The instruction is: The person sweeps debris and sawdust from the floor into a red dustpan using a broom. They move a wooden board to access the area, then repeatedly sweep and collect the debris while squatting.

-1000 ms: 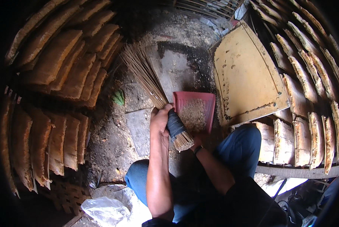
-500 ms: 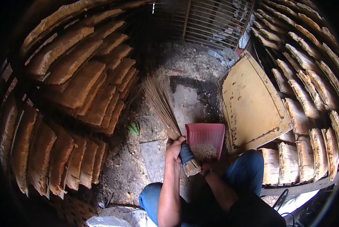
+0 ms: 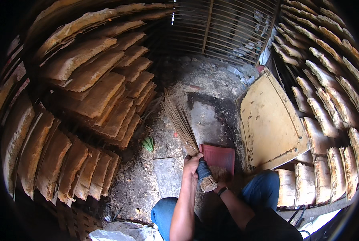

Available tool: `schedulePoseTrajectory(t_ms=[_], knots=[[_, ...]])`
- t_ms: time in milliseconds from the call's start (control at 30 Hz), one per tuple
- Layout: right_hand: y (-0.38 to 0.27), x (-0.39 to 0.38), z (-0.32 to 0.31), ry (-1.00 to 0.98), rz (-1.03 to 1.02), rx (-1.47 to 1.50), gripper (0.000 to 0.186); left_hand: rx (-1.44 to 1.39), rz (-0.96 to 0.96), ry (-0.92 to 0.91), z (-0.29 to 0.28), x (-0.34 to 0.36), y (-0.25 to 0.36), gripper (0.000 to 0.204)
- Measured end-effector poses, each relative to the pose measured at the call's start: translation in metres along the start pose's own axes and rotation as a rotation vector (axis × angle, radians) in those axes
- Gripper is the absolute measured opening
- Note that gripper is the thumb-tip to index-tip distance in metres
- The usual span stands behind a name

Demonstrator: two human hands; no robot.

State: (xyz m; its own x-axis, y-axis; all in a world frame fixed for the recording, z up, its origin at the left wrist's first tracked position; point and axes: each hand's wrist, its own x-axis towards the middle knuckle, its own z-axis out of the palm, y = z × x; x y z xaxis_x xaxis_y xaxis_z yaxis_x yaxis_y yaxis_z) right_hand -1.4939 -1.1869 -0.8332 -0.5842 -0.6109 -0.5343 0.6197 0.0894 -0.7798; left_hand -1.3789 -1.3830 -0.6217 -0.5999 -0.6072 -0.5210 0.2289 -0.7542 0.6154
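Note:
My left hand (image 3: 192, 163) is closed around a stick broom (image 3: 183, 128), at the dark wrapped binding near its butt end. Its thin brown bristles fan out away from me over the dirty floor. Just right of the binding lies a red plastic dustpan (image 3: 221, 156) with a ribbed face. Pale crumbs or sweepings (image 3: 218, 172) gather at its near end. My right hand (image 3: 223, 183), a black band on its wrist, is at that near end and appears to grip the dustpan. The broom butt and shadow partly hide its fingers.
Racks of stacked brown slabs (image 3: 95, 96) stand at the left, with paler slabs (image 3: 324, 116) at the right. A stained yellowish board (image 3: 271, 120) leans by the right rack. A green striped piece (image 3: 148, 143), perhaps rind, lies on the floor. Slatted bars (image 3: 227, 32) close the far end.
The view has shifted, so the scene sits lower and further right. The dustpan has tilted and shows less of its side walls. My left hand keeps its hold on the broom.

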Motion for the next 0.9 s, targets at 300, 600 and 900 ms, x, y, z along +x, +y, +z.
schedulePoseTrajectory(t_ms=[300, 600, 900], knots=[[-0.087, -0.072, 0.082, -0.238, 0.208, 0.349, 0.040, -0.065, 0.066, -0.036, 0.002, 0.010, -0.025, 0.031], [-0.181, -0.128, 0.143, -0.416, 0.363, -0.047, 0.047, 0.348, -0.009, -0.051, 0.013, 0.002, -0.034, 0.050], [-0.202, -0.119, 0.120, -0.401, 0.513, -0.276, 0.033, 0.292, 0.177, -0.227, 0.004, 0.024, -0.066, 0.056]])
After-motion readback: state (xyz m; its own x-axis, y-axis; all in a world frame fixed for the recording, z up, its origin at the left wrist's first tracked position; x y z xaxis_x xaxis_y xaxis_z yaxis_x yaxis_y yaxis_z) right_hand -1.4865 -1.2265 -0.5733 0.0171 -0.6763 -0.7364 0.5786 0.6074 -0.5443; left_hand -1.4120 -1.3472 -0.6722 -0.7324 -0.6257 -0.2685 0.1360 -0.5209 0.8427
